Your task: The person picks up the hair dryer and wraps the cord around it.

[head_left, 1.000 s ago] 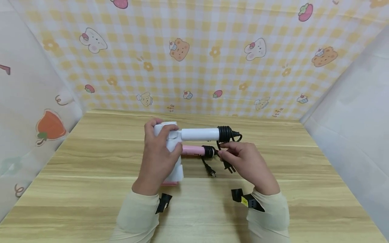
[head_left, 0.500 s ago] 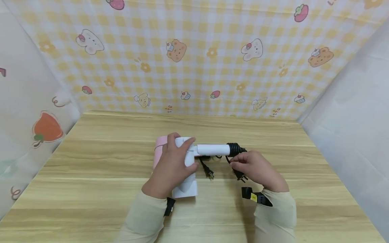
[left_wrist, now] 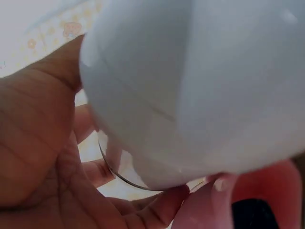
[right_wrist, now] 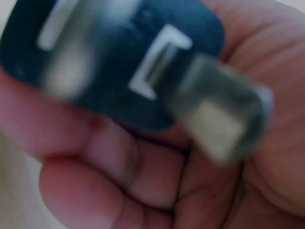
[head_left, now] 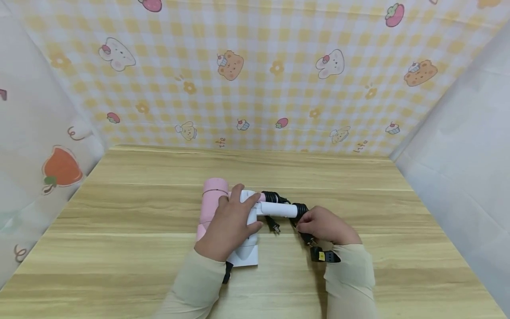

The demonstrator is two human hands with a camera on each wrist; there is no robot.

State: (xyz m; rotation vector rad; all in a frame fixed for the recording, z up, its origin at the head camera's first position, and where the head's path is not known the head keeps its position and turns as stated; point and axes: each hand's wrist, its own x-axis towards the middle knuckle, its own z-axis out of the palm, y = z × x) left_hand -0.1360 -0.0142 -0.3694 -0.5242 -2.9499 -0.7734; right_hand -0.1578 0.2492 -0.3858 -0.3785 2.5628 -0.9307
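Note:
My left hand [head_left: 229, 221] grips the barrel of a white hair dryer [head_left: 249, 257], thumb on its right side and fingers over the top. Its folded-out handle [head_left: 279, 209] points right, with black cord [head_left: 299, 210] coiled round the end. At that end my right hand [head_left: 328, 227] pinches the loose cord, and the plug [head_left: 307, 239] hangs below the fingers. Large in the right wrist view are the plug's blurred metal prongs [right_wrist: 219, 119]. A pink hair dryer [head_left: 215, 199] lies left of the white one, its handle partly hidden. The white barrel [left_wrist: 190, 86] fills most of the left wrist view.
The pink dryer's coiled black cord [head_left: 271, 197] and plug [head_left: 273, 225] lie behind and below the white handle. A wood-grain table [head_left: 139, 261] carries everything. A yellow checked cloth [head_left: 255, 97] stands at the back, with pale cloth walls on both sides.
The white hair dryer has come down and toward me, shifting right off the pink one, which now shows more. Both hands moved with it; the right hand still pinches the cord.

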